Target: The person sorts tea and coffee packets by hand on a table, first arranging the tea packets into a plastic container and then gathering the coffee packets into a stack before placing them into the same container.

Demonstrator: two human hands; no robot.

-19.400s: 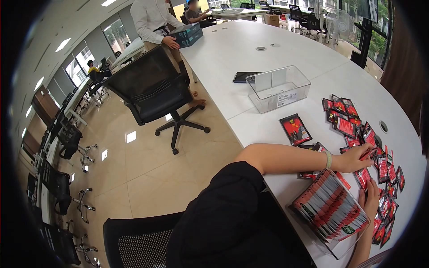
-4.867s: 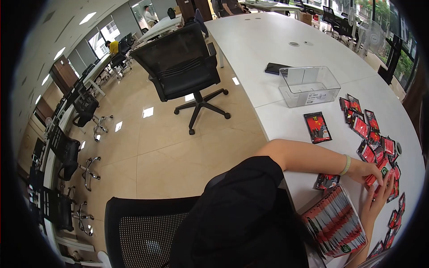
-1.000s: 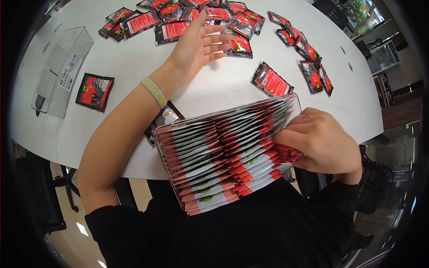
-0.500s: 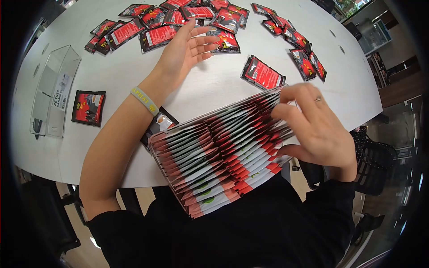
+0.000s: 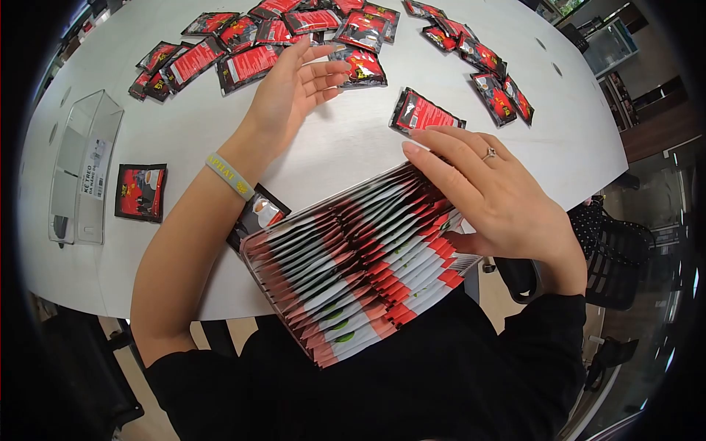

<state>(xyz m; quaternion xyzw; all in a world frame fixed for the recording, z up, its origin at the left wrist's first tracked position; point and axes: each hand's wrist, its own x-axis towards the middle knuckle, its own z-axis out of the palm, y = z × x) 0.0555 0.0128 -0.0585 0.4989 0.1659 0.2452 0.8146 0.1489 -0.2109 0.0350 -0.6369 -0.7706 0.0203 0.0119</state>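
Note:
A clear box packed with a row of red, white and green sachets leans at the table's near edge, against my body. My right hand spans the box's right end, fingers stretched over the far corner and thumb apart at the sachets' end. Just beyond those fingertips lies a red and black packet. My left hand is open and holds nothing, palm turned to the right, near the pile of red and black packets. Another packet lies partly under my left wrist and the box.
On the left of the white table stands a clear plastic holder with a label. A single packet lies to its right. More packets spread at the far right. A black chair stands beyond the right edge.
My right fingers have uncurled from among the sachets and stretched leftward over the box's far corner. The left hand keeps its open pose. The view has shifted slightly.

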